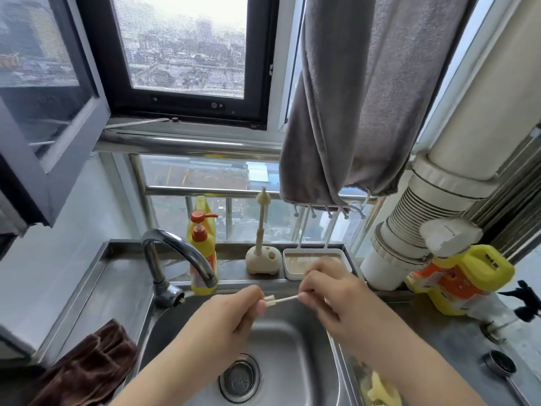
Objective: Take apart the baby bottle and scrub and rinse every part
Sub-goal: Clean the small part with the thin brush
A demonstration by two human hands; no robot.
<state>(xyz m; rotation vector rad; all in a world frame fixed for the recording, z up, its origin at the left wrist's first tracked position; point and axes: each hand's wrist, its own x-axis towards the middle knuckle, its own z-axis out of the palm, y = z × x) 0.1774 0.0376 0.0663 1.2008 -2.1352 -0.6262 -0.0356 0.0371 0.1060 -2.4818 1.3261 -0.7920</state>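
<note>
Two hands work over the sink (281,341): the left hand (234,315) pinches a small clear bottle part (270,300), the right hand (330,291) pinches a thin brush (285,299) poking into it. Judged so, scrubbing is midway; the tap (178,253) is dry, rinsing remains.

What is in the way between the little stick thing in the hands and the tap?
Nothing visible. The left hand and right hand pinch the thin straw piece over the sink; only open air lies between it and the faucet spout.
</note>
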